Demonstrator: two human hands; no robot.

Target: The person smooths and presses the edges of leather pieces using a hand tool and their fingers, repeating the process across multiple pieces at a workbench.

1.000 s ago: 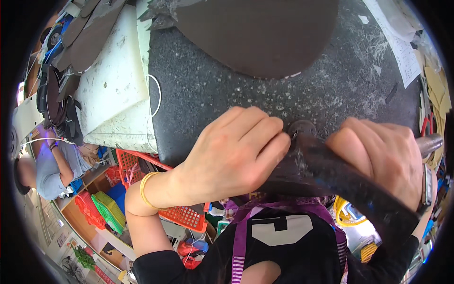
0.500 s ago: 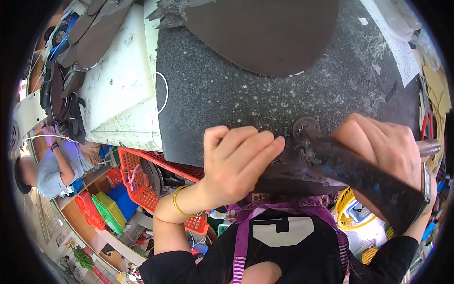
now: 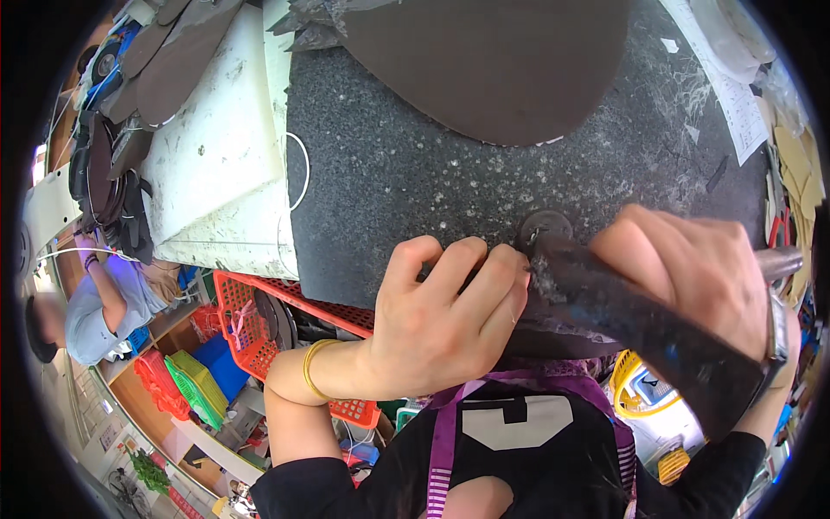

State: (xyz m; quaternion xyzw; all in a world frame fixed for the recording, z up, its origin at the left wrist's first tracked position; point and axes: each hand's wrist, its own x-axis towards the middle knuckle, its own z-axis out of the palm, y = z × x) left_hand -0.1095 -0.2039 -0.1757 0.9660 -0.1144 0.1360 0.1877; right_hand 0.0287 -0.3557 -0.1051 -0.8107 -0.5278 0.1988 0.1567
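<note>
The right hand (image 3: 692,268) is wrapped around a dark hammer (image 3: 640,310), its round face (image 3: 545,227) at the table's (image 3: 389,173) 6 o'clock side. The left hand (image 3: 450,320) curls at the face's 7 o'clock, contents hidden. Apparently hammering; another blow would need the left hand clear.

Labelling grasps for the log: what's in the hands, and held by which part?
Right hand: a dark hammer-like tool, by its handle, whose end sticks out past the fist. Left hand: curled; can't tell whether it holds anything.
</note>
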